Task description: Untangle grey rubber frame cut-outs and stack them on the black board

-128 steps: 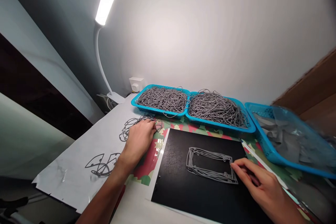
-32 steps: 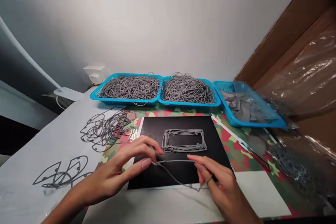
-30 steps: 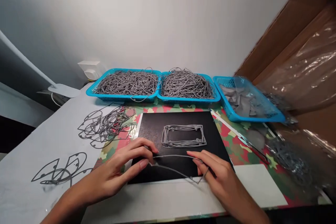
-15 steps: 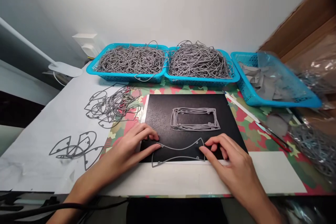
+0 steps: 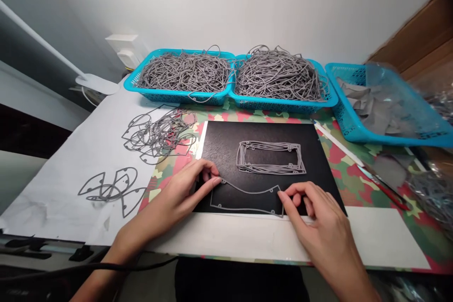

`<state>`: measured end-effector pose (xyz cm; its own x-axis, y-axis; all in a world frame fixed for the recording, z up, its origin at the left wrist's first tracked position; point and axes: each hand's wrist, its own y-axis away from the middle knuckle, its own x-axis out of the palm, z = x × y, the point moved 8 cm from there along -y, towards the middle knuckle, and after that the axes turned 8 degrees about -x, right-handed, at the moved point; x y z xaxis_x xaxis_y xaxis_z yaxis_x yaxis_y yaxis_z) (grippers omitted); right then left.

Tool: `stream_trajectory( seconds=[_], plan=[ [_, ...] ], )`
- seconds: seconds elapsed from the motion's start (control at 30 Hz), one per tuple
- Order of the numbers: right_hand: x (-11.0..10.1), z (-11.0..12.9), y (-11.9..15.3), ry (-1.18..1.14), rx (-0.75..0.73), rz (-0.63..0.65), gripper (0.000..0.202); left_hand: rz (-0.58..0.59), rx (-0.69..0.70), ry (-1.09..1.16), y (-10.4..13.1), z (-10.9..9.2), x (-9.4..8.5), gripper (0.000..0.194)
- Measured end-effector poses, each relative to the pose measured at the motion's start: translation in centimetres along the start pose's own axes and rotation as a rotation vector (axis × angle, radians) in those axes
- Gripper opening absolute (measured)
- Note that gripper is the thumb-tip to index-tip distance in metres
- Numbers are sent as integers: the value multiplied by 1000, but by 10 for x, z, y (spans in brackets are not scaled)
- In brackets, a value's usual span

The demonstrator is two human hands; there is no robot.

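Observation:
A thin grey rubber gasket (image 5: pixel 247 193), a four-cornered loop with small tabs, stretches between my two hands over the front of a black mat (image 5: pixel 215 144). My left hand (image 5: pixel 193 184) pinches its upper left corner between thumb and fingertips. At its right end, my right hand (image 5: pixel 311 207) pinches the upper corner, fingers curled. The upper side sags in a curve, while the lower side is nearly straight. Just beyond lies a neat stack of similar gaskets (image 5: pixel 271 169) in a rectangle on the mat.
Two blue baskets (image 5: pixel 184 88) heaped with grey gaskets stand along the wall. Another blue basket (image 5: pixel 364 130) at right holds grey scraps. Loose gaskets (image 5: pixel 159 134) lie tangled at left. A red-handled tool (image 5: pixel 389 193) and a white strip (image 5: pixel 336 144) lie right of the mat.
The gasket's lower side has gone from bowed inward to almost straight, and its left end has lifted slightly with my left hand. The view has shifted a little.

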<state>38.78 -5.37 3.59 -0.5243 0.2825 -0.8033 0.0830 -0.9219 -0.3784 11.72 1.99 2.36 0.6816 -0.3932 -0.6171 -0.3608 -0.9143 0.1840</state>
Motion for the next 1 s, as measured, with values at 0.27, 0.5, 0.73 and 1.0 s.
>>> stream_trajectory(
  seconds=[0.27,0.5,0.73,1.0],
  plan=[
    [12,12,-2,68,-13,55,38,-29,12,30,1,-3,-1,17],
    [6,3,-7,-170,116,-55,29,-114,170,-67,-3,-25,-3,8],
    [-13,-39,-25,-348,221,13,24,-150,199,88,-45,-62,-6,16],
    [-13,-56,-72,-210,162,152,27,-84,84,211,-90,-44,4,33]
  ],
)
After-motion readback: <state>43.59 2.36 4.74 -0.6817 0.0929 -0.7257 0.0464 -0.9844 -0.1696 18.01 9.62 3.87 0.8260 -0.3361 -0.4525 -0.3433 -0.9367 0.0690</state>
